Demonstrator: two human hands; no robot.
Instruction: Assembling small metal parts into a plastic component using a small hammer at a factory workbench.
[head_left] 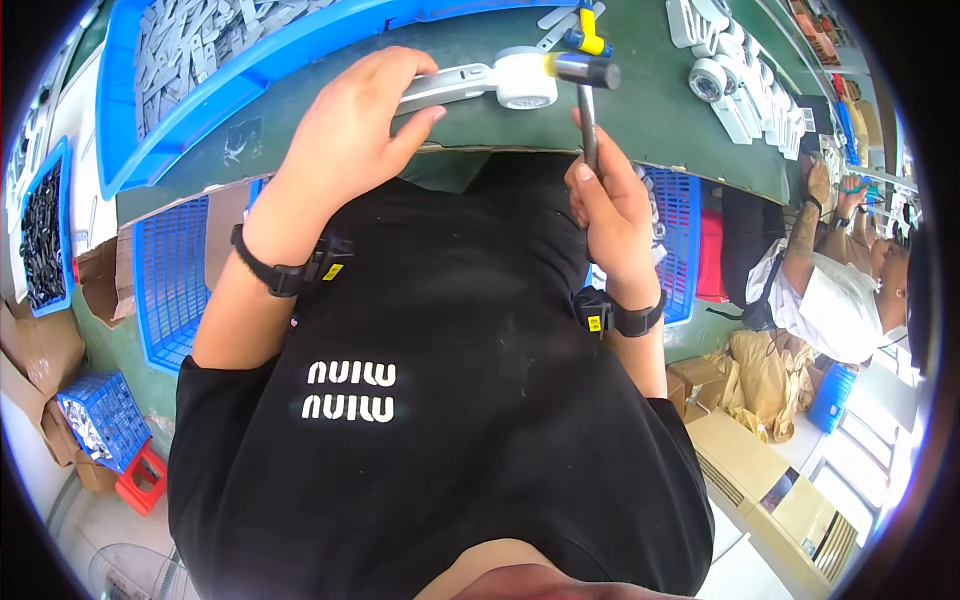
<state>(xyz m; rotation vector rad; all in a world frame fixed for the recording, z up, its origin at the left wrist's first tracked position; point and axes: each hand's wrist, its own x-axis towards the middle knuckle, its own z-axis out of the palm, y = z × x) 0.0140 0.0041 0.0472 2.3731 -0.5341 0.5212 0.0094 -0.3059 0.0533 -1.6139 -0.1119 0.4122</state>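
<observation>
A white plastic part (525, 82) with a round head and a long slotted handle lies on the green worktable. My left hand (350, 130) steadies it by the handle end, fingers on the far side and thumb on the near side. In my right hand (613, 205) is a small mallet (588, 125) with a metal shaft. Its head, black at one end and yellow at the other, is over the right edge of the part's round head; whether they touch, I cannot tell.
A blue tray (118, 110) of grey flat pieces stands back left. Behind the mallet lies a yellow tool (588, 42) beside grey strips. More white parts (735, 75) are piled back right. Blue crates (165, 285) sit below the table edge. A co-worker (820, 300) is at the right.
</observation>
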